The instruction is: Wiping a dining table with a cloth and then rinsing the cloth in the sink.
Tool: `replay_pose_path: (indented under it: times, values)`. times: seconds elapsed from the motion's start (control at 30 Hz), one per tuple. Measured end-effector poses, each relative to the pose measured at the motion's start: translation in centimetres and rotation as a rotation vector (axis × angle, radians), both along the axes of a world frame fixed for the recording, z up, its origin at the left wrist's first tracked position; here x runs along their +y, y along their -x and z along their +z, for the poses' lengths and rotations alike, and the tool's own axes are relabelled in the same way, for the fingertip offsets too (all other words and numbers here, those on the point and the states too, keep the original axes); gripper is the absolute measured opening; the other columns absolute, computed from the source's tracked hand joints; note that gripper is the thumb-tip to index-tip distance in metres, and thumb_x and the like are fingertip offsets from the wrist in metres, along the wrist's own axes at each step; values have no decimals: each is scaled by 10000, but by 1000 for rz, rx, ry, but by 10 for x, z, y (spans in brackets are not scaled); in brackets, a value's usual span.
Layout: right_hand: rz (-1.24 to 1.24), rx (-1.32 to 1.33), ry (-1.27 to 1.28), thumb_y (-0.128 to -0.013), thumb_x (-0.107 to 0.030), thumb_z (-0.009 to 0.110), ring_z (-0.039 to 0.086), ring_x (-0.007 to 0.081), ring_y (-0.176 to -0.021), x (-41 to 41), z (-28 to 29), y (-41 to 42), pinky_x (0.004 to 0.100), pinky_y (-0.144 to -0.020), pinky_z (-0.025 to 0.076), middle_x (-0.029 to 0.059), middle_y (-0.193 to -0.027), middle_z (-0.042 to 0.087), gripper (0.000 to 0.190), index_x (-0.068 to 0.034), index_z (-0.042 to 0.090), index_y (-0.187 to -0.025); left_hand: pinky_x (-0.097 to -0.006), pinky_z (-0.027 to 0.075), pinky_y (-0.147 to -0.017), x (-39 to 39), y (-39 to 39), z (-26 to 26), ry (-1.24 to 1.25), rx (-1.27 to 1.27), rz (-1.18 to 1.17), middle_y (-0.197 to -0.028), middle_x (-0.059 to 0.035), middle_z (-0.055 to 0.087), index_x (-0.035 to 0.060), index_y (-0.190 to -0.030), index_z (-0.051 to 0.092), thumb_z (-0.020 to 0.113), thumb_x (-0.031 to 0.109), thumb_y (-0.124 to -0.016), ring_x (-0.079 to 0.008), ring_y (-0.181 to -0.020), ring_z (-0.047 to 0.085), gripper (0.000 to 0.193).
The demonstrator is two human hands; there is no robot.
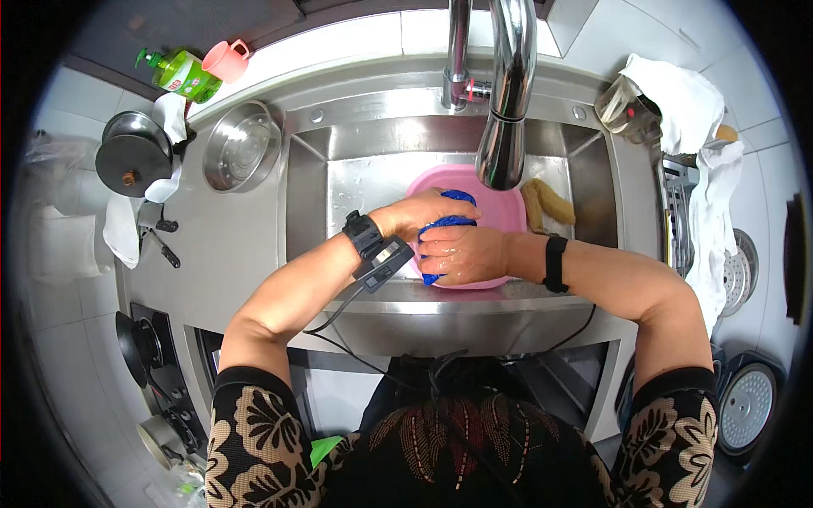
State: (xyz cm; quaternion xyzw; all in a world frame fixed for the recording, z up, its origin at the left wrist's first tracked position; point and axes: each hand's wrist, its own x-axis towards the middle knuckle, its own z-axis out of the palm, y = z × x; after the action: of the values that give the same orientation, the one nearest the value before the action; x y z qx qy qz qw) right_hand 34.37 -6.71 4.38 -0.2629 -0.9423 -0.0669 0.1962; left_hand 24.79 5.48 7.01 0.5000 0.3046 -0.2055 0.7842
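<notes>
Both my hands grip a wet-looking blue cloth [450, 221], bunched up over a pink plastic basin [498, 213]. My left hand [416, 213] holds its upper left side, and my right hand [463, 255] is wrapped over its lower part, with the skin wet. Much of the cloth is hidden under my fingers. The basin sits in a stainless-steel sink [365, 181]. To the right of the basin lies a yellowish-brown item [549, 202], perhaps a loofah or folded cloth, partly behind my right wrist.
A chrome faucet [510, 82] hangs over the basin's far side. On the left counter are a steel bowl [243, 147], a dark pot lid [132, 165] and knives [166, 251]. A green pump bottle [185, 76] and pink mug [227, 61] stand behind. Cables run from my wrists.
</notes>
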Motion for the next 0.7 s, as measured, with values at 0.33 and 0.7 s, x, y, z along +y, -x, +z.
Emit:
replay_pose_path:
  times: [0.33,0.7]
  values:
    - [9,-108,12,-593,-208,631,566,234,-886,-9,-45,18,359,-879,435,22,-853,579,91,-141,669,-642,-301,468,-523,-16,-10,-49,-343,129,-89,-714,-43,615,8,-833,655,728,262,-730,-126,-596,576,283]
    - [-18,-129,168,-616,-224,655,592,278,-965,-20,-73,19,400,-890,461,96,-988,628,300,-91,691,-883,-343,451,-536,-30,-9,-90,-467,94,-47,-685,-55,624,-13,-746,656,709,232,-711,-156,-601,581,253]
